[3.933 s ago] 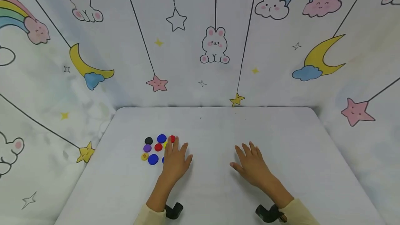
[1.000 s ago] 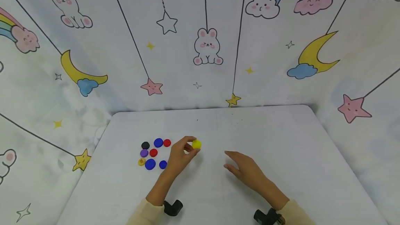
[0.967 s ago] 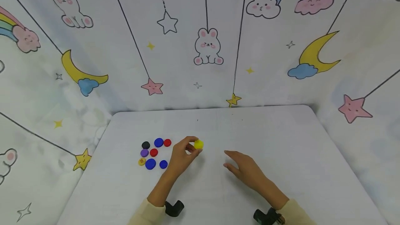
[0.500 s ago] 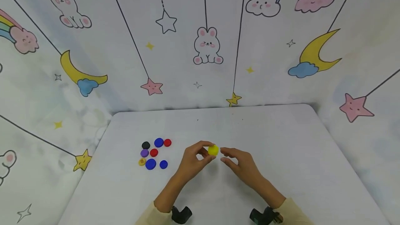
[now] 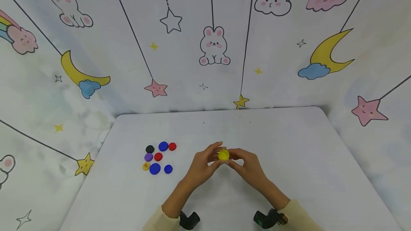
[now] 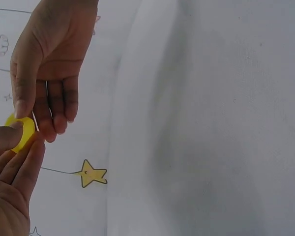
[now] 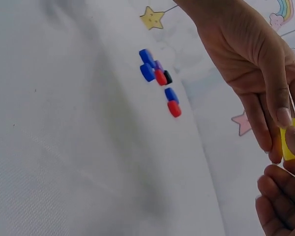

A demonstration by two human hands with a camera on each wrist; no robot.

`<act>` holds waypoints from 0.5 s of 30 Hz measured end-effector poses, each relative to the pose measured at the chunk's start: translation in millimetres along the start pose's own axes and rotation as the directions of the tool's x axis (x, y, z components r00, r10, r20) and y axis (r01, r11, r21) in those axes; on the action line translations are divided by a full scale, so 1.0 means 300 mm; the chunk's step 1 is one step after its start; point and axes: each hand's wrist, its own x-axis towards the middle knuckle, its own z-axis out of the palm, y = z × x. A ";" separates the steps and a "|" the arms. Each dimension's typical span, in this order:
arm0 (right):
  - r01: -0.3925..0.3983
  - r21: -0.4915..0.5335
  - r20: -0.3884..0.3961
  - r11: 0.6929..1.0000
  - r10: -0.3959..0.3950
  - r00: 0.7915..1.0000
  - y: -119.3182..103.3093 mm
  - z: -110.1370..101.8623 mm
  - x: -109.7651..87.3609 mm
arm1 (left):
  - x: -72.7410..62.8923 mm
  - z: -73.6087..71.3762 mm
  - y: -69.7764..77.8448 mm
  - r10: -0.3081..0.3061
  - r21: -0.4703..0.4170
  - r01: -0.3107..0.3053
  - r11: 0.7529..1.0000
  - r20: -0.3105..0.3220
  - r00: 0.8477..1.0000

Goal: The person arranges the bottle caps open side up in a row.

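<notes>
A small yellow bottle cap [image 5: 223,155] is held up between the two hands above the table, its hollow side and rim facing the head camera. My right hand [image 5: 248,168] pinches it between thumb and fingertips; in the left wrist view the right thumb lies across the yellow cap [image 6: 26,130]. On the other side, the thumb of my left hand [image 5: 203,165] touches or nearly touches the cap's edge. The left index finger is raised off it, and the other left fingers stretch out loosely. In the right wrist view the yellow cap [image 7: 287,140] is partly hidden by a thumb.
Several loose caps lie on the white table [image 5: 282,142] to the left: blue [image 5: 155,168], red [image 5: 158,156], black [image 5: 150,149], purple [image 5: 148,157] and an orange-yellow one [image 5: 146,166]. A printed cloth wall [image 5: 192,67] rises behind the table's far edge.
My left hand has picked the yellow cap from the group and carried it right. The right hand has come in and pinched it. The cap has turned, and the left index finger has lifted away.
</notes>
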 end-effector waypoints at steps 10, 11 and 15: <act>-0.003 -0.034 0.036 0.999 0.005 0.999 0.047 0.047 0.041 | 0.017 -0.014 -0.044 -0.075 0.147 0.070 0.987 0.031 0.997; -0.002 -0.041 0.045 0.999 0.004 0.999 0.049 0.050 0.048 | 0.018 -0.016 -0.052 -0.082 0.173 0.078 0.982 0.020 0.996; -0.007 -0.060 0.085 0.998 0.012 0.996 0.063 0.069 0.071 | 0.017 -0.024 -0.096 -0.105 0.239 0.106 0.965 -0.015 0.994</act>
